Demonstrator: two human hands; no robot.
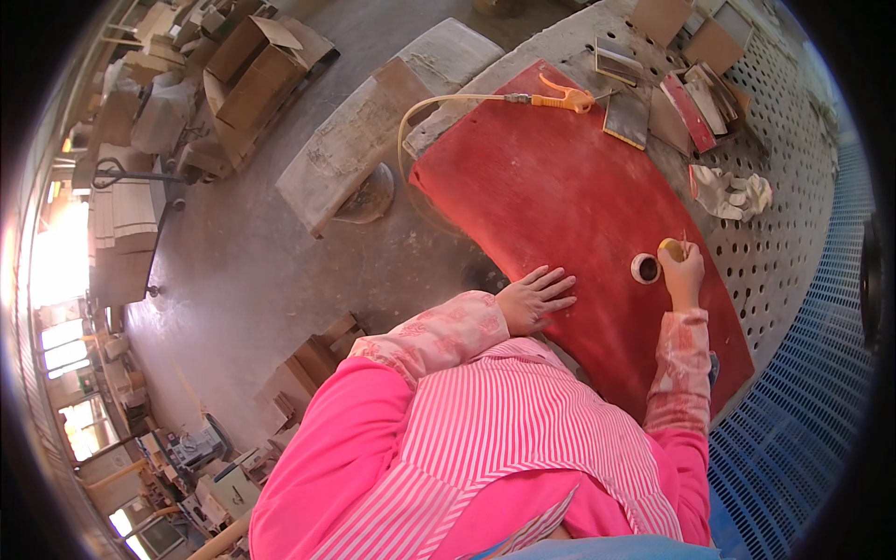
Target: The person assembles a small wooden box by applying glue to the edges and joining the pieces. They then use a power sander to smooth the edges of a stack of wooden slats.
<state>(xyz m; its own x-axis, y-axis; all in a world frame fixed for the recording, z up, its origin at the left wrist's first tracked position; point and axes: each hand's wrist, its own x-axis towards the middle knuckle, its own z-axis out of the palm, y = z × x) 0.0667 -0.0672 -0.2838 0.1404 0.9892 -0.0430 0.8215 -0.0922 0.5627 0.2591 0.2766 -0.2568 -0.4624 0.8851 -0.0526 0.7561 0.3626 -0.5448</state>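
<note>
"Two hands, where, taking the middle of the red board (560, 196) as the clock's centre?"

"Left hand (534, 301) at seven o'clock, palm down over the edge, fingers spread and holding nothing. Right hand (686, 273) at four, fingers pinched round a small yellow roll (669, 248)."

"What's near that roll?"

"White-rimmed ring (636, 270) with a dark middle, just beside it, also toward four. Whether they touch, I can't tell."

"And further out?"

"Orange air gun (565, 97) at twelve, its pale hose (448, 97) curving off toward ten. Whitish gloves (733, 193) lie at three, on the perforated table (767, 229)."
</note>
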